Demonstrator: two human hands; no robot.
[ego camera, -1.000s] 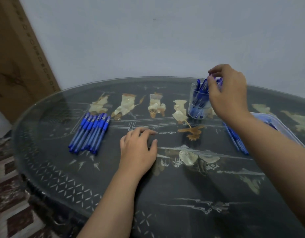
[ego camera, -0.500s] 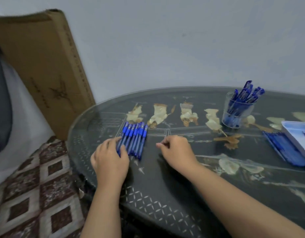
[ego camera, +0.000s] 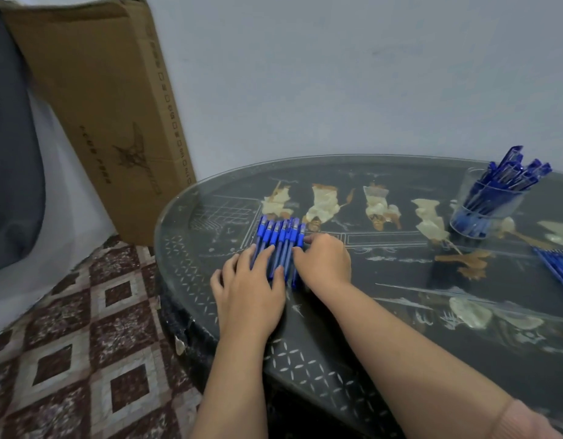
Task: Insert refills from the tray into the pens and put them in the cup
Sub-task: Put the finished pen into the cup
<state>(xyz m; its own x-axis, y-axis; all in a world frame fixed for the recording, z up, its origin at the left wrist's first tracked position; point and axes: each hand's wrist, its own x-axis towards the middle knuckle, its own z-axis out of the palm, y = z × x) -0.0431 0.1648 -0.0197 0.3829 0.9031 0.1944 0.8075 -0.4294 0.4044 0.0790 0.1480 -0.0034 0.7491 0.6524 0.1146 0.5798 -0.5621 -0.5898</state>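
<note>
Several blue capped pens (ego camera: 281, 240) lie side by side in a row on the dark glass-topped table (ego camera: 384, 312). My left hand (ego camera: 250, 288) rests flat on the lower ends of the left pens, fingers spread. My right hand (ego camera: 324, 263) presses against the right side of the row, its fingers curled at the outermost pen. A clear cup (ego camera: 486, 205) at the far right holds several blue pens standing upright. Blue refills (ego camera: 555, 267) lie at the right edge of the view; the tray itself is out of frame.
A tall cardboard box (ego camera: 109, 106) leans against the wall left of the table. The table's rounded edge (ego camera: 166, 280) drops to a patterned tile floor (ego camera: 84, 343). A dark cushion (ego camera: 11, 153) fills the far left.
The view has swung left. My right hand moved from the cup across to the pen row, and my left hand slid left onto the pens. Both hands now bracket the row.
</note>
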